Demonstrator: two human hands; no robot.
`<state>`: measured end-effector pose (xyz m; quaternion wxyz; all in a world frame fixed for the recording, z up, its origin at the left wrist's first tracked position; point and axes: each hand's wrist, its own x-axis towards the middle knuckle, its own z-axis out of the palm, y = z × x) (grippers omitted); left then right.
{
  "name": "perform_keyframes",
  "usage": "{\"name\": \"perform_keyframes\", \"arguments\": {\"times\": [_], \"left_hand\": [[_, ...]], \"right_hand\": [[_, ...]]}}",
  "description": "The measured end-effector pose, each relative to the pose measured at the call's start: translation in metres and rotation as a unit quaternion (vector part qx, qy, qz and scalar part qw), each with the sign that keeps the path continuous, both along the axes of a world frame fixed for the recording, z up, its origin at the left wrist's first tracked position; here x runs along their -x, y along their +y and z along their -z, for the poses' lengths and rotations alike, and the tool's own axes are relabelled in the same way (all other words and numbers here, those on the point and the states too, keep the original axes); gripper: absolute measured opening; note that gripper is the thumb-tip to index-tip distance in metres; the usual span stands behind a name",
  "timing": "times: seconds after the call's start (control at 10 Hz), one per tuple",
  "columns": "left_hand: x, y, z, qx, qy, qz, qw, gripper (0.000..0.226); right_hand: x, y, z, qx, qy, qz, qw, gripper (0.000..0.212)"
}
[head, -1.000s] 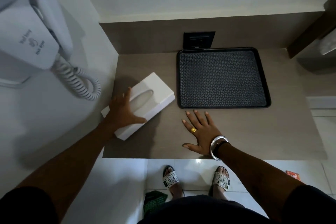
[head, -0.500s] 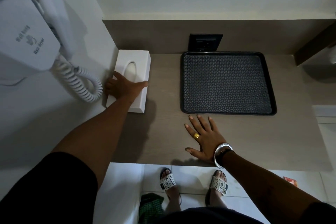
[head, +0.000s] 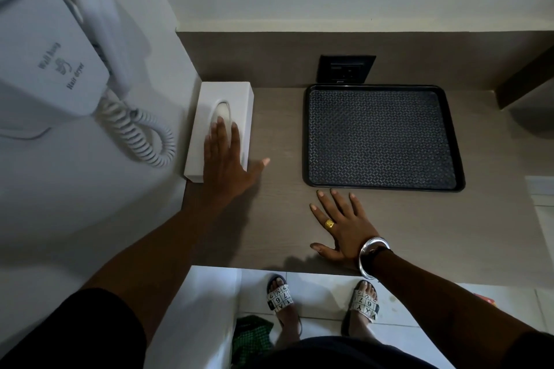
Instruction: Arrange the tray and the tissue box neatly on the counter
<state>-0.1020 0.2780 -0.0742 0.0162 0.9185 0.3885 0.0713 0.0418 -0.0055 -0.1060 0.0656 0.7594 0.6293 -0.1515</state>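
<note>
The white tissue box (head: 230, 99) lies flat in the counter's back left corner, its long side along the left wall. My left hand (head: 224, 165) rests flat on top of its near half, fingers together over the oval slot, thumb spread out to the right. The black tray (head: 382, 136) with a patterned mat sits square against the back wall, to the right of the box and apart from it. My right hand (head: 344, 228) lies flat and spread on the brown counter (head: 281, 219), fingertips just short of the tray's front edge, holding nothing.
A wall-hung white hair dryer (head: 57, 51) with a coiled cord (head: 141, 135) hangs on the left wall beside the box. A black socket plate (head: 346, 69) sits behind the tray. A dark beam (head: 524, 81) juts in at the right. Below the counter edge are my sandalled feet.
The box went from slanted mid-counter to straight in the back left corner along the wall. My left hand shifted from gripping its side to lying flat on top. The right hand stayed put.
</note>
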Motion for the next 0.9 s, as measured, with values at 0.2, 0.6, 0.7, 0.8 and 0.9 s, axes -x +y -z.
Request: {"name": "perform_keyframes", "arguments": {"times": [0.2, 0.6, 0.7, 0.8, 0.9], "left_hand": [[-0.006, 0.011, 0.004, 0.012, 0.002, -0.007, 1.000, 0.108], [-0.008, 0.032, 0.000, -0.003, 0.046, -0.028, 0.999, 0.104], [-0.010, 0.029, -0.006, 0.014, 0.055, -0.031, 0.998, 0.107], [-0.017, 0.023, -0.023, 0.052, 0.052, -0.066, 0.995, 0.109], [-0.033, 0.003, -0.049, 0.008, -0.031, -0.001, 0.999, 0.103]], "right_hand": [[-0.002, -0.001, 0.002, 0.005, 0.010, 0.004, 1.000, 0.088], [-0.001, -0.001, 0.009, -0.002, 0.012, 0.011, 1.000, 0.090], [0.000, -0.004, 0.003, 0.003, 0.024, 0.011, 1.000, 0.090], [-0.002, 0.001, -0.013, 0.013, 0.027, 0.008, 1.000, 0.088], [0.006, -0.008, -0.037, 0.006, 0.074, 0.066, 0.995, 0.082]]}}
